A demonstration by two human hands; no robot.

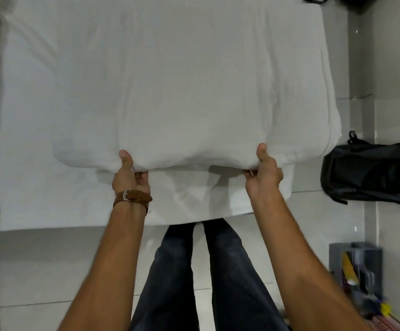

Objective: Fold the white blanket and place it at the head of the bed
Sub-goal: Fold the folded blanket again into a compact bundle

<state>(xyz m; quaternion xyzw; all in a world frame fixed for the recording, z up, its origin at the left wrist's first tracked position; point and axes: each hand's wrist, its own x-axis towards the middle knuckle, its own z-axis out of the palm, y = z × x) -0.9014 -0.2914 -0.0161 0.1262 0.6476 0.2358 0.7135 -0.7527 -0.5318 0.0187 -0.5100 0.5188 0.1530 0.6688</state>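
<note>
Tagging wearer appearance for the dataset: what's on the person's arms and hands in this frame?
Both forearms are bare, with no sleeves in view. The left hand has a watch on its wrist, with a brown leather strap and a silver metal buckle. The right hand and its wrist carry nothing: no gloves, no rings that show.

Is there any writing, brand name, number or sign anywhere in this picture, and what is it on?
No text can be read anywhere.
The white blanket, gripped by the left hand and right hand, is plain.
The brown leather watch strap shows no brand.
The black fabric bag on the floor shows no label.
The grey box of coloured items is too blurred to read.
</note>
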